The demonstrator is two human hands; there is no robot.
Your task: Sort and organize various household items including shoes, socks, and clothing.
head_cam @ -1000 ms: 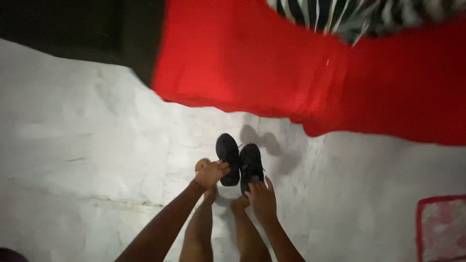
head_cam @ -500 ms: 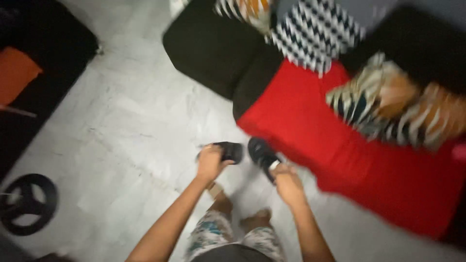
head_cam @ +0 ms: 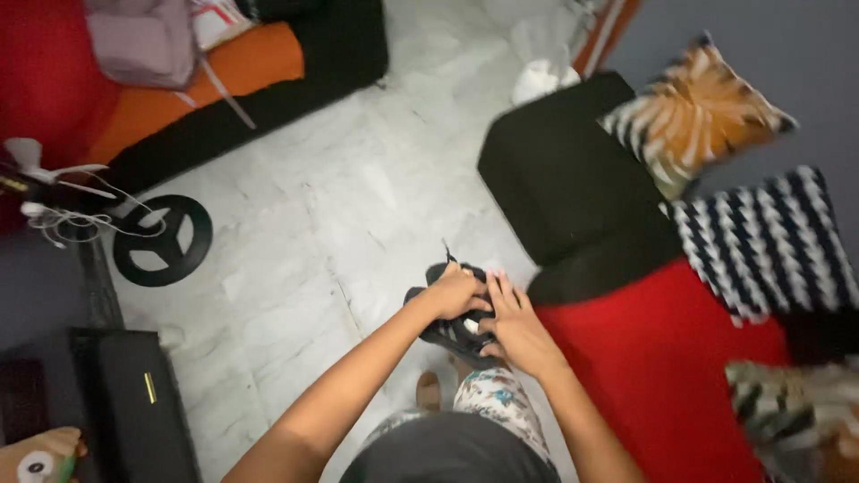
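I see black shoes (head_cam: 456, 326) over a pale grey marbled floor (head_cam: 340, 224); floral-print shorts (head_cam: 501, 398); a red and black sofa (head_cam: 626, 295); an orange-and-white striped cushion (head_cam: 693, 112); a black-and-white zigzag cushion (head_cam: 769, 241); an orange mat (head_cam: 206, 76); a black ring (head_cam: 163, 240).

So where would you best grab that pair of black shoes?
Judging by the pose, grip the black shoes across their upper edges, coming from above: left hand and right hand already clasp them there, pressed together over the pale marble floor.
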